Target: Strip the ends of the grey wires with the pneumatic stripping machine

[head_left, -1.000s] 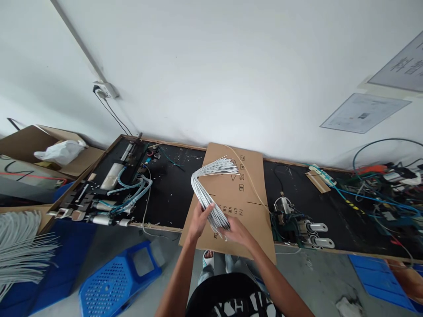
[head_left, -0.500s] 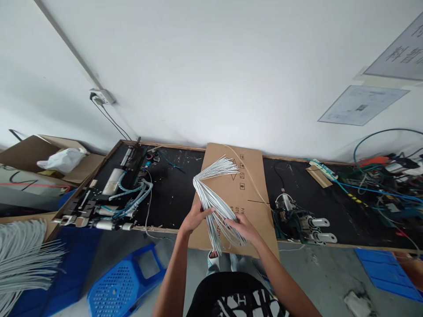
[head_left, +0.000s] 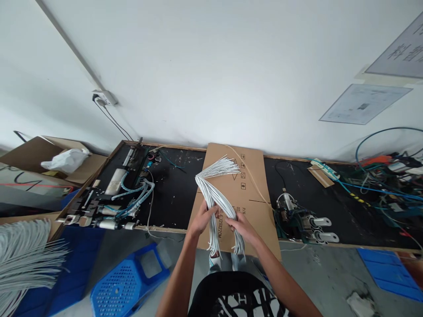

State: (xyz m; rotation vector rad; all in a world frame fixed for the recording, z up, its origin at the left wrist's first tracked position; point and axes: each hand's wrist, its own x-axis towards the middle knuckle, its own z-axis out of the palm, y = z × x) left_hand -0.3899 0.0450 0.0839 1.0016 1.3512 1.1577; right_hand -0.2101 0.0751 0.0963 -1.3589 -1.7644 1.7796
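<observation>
cardboard sheet (head_left: 246,193) print "P/N", handling symbols

Both hands, left hand (head_left: 202,219) and right hand (head_left: 242,227), grip a bent white wire bundle (head_left: 213,185) above cardboard sheet (head_left: 251,189) on the tabletop (head_left: 172,193).

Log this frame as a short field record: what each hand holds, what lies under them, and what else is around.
left hand: left hand grips one part of the bundle of thin white wires, fingers closed
right hand: right hand grips the other part of the same bundle
bundle: bent over, far ends fanned out, near ends hanging past the bench edge
under hands: flat brown cardboard sheet on the long black workbench
left of sheet: metal machine with pale blue tubes
floor: blue perforated plastic crate
</observation>
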